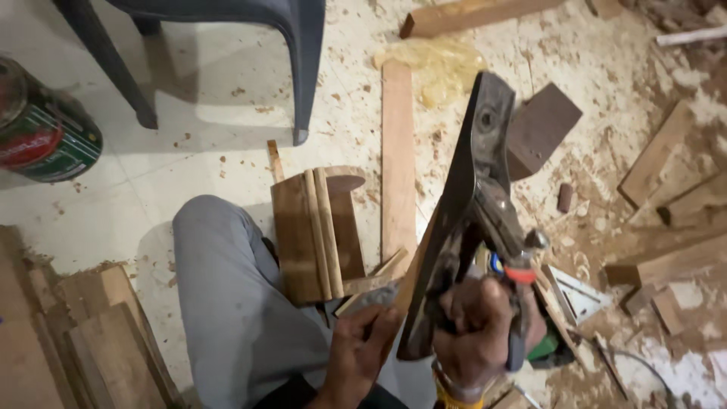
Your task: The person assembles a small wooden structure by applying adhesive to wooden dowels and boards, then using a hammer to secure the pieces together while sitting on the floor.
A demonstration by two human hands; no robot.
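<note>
Nearby: long plank | dark block | tin | chair leg

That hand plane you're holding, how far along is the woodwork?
Done: shavings and sawdust cover the floor, and cut strips lie on a small wooden piece. In hand: the right hand grips the upturned hand plane; the left hand pinches a thin strip beside it. Left: loose boards lie unassembled.
</note>
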